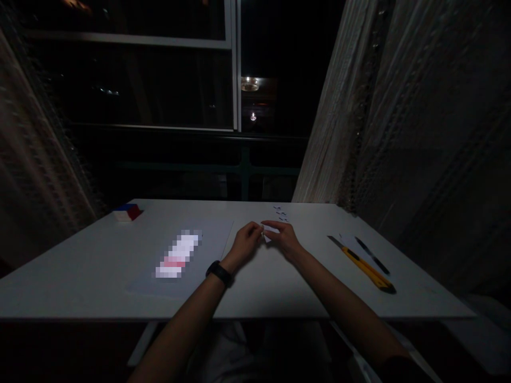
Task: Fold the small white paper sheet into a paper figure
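My left hand point(246, 242) and my right hand point(284, 238) meet over the middle of the white table point(279, 287). Both pinch a small piece of white paper point(268, 233) between their fingertips, just above the tabletop. A black watch point(219, 272) sits on my left wrist. Several tiny folded paper bits point(281, 213) lie on the table just beyond my hands.
A yellow utility knife point(365, 266) and a black pen point(372, 255) lie at the right. A large sheet point(207, 239) with a blurred patch lies at the left. A coloured cube point(126, 211) rests at the far left corner. A dark window and curtains stand behind.
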### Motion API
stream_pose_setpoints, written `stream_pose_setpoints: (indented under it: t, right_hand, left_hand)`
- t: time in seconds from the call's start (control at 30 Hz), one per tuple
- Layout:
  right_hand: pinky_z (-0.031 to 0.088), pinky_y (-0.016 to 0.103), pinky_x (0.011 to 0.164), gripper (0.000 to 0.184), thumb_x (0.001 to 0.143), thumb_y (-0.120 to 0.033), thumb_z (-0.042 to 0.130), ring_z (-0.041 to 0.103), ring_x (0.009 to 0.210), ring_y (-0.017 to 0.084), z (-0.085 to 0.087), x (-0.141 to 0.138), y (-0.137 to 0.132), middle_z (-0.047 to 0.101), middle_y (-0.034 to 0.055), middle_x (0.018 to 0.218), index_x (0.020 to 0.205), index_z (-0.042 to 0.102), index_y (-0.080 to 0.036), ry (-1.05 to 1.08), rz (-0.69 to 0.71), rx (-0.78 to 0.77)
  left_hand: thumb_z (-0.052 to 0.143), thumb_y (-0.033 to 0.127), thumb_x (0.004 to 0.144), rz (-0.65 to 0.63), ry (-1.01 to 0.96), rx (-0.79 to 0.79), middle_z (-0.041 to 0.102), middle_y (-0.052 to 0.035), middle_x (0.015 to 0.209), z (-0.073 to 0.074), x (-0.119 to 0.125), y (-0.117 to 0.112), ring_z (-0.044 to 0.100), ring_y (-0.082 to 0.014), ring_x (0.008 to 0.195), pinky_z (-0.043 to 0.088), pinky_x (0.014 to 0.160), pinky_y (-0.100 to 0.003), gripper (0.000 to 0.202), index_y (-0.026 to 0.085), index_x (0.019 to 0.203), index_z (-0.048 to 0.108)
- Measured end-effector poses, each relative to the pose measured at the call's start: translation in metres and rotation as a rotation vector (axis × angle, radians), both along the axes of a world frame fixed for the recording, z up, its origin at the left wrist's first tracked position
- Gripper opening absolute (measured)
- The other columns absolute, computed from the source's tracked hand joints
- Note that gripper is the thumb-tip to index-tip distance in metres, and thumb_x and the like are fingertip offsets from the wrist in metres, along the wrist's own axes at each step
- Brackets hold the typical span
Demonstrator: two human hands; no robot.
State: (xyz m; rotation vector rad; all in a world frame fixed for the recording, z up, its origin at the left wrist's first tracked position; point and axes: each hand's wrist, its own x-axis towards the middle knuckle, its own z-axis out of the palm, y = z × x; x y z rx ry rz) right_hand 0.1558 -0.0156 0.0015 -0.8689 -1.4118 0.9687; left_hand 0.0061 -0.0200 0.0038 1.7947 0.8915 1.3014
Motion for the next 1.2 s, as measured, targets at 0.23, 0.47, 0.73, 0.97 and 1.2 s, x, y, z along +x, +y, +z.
stream_pose_setpoints:
  t: [0.23,0.47,0.73,0.97,1.2]
  right_hand:
    - [0.049,0.041,0.075,0.037,0.062,-0.038,0.071,0.060,0.090,0.026,0.001,-0.001,-0.002,0.067,0.0061,0.096,0.094,0.068,-0.021,-0.062,-0.022,0.044]
    - [0.041,0.041,0.090,0.030,0.065,-0.035,0.068,0.059,0.097,0.025,0.006,-0.005,-0.005,0.068,0.0049,0.095,0.091,0.069,-0.021,-0.130,-0.140,0.151]
    - [0.040,0.040,0.092,0.030,0.067,-0.035,0.066,0.058,0.100,0.025,0.003,-0.012,-0.008,0.068,0.0047,0.098,0.094,0.068,-0.022,-0.152,-0.174,0.162]
    - [0.040,0.038,0.093,0.028,0.068,-0.032,0.065,0.058,0.100,0.024,0.002,-0.013,-0.010,0.068,0.0044,0.098,0.094,0.068,-0.022,-0.182,-0.225,0.165]
    - [0.042,0.037,0.091,0.029,0.069,-0.026,0.062,0.059,0.099,0.022,0.000,-0.016,-0.012,0.068,0.0041,0.099,0.097,0.067,-0.020,-0.242,-0.239,0.199]
  left_hand:
    - [0.048,0.043,0.080,-0.041,-0.038,-0.052,0.050,0.0018,0.061,0.002,0.001,0.000,0.047,-0.0106,0.058,0.038,0.056,-0.022,0.027,0.016,0.078,0.052]
    - [0.049,0.048,0.079,-0.104,-0.111,-0.132,0.046,0.0041,0.057,0.005,0.002,-0.001,0.041,-0.0083,0.051,0.033,0.050,-0.021,0.031,0.017,0.076,0.050]
    - [0.042,0.052,0.081,-0.118,-0.111,-0.157,0.044,0.0035,0.056,0.002,0.000,0.001,0.039,-0.0080,0.051,0.031,0.049,-0.022,0.038,0.017,0.068,0.046]
    - [0.051,0.053,0.075,-0.216,-0.237,-0.285,0.042,0.0045,0.057,0.001,0.001,0.000,0.038,-0.0069,0.050,0.029,0.047,-0.020,0.037,0.017,0.073,0.047]
    - [0.056,0.049,0.073,-0.143,-0.258,-0.282,0.044,0.0037,0.056,0.003,0.000,0.000,0.039,-0.0071,0.051,0.028,0.048,-0.020,0.036,0.015,0.066,0.051]
